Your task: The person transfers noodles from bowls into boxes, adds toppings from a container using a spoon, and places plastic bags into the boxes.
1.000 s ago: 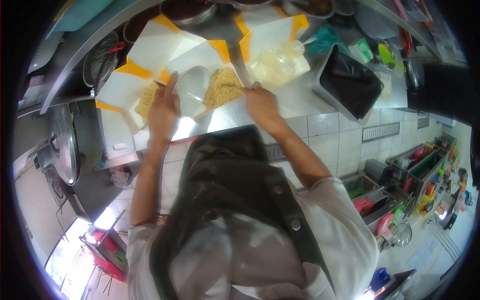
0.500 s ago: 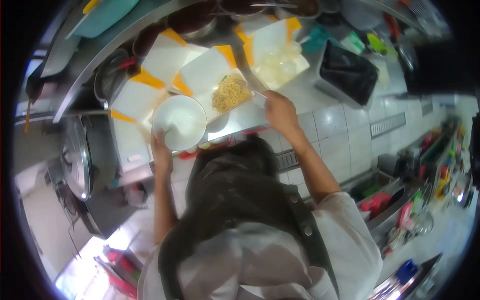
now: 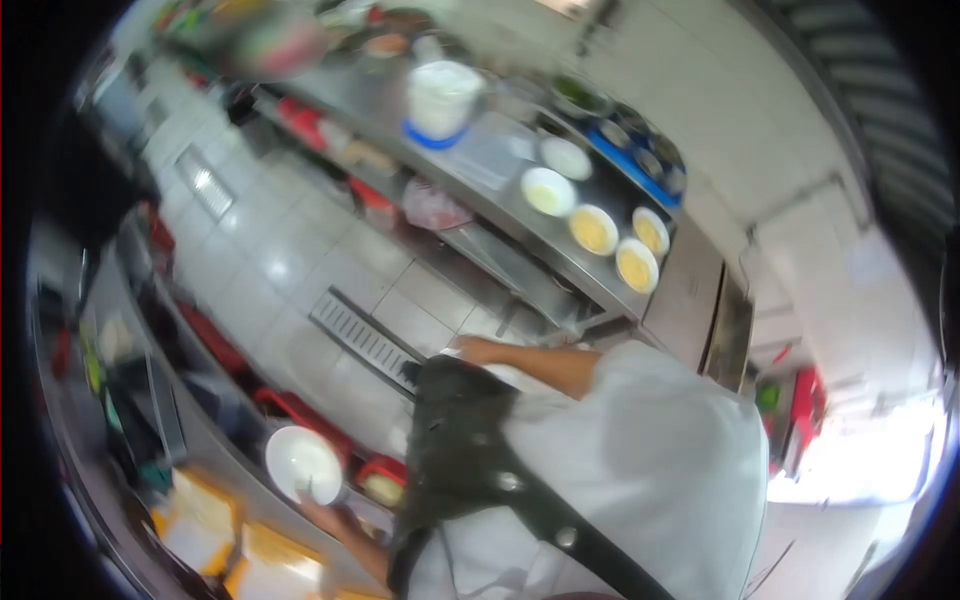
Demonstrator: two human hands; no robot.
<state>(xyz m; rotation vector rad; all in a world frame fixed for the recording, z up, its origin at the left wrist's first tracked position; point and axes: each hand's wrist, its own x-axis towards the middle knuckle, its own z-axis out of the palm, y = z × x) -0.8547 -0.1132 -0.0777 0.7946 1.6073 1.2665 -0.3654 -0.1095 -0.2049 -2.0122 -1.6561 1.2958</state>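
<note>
The view is blurred and turned away from the boxes. My left hand point(image 3: 325, 512) at the lower left grips an empty white bowl point(image 3: 302, 464) by its rim, above the edge of the counter with white and orange takeaway boxes point(image 3: 200, 515). My right forearm reaches across my dark apron point(image 3: 465, 440); my right hand point(image 3: 468, 350) is at its end, over the tiled floor. Blur hides whether it holds anything.
A steel counter point(image 3: 500, 195) across the aisle carries several bowls of yellow food point(image 3: 592, 230), a white bowl point(image 3: 565, 157) and a white tub point(image 3: 440, 95). A floor drain grate point(image 3: 362, 340) runs along the tiled aisle. Red crates point(image 3: 290, 410) sit under the near counter.
My head and body have swung away from the noodle boxes toward the opposite counter. The left hand has carried the white bowl off the boxes; the right hand has left the noodles.
</note>
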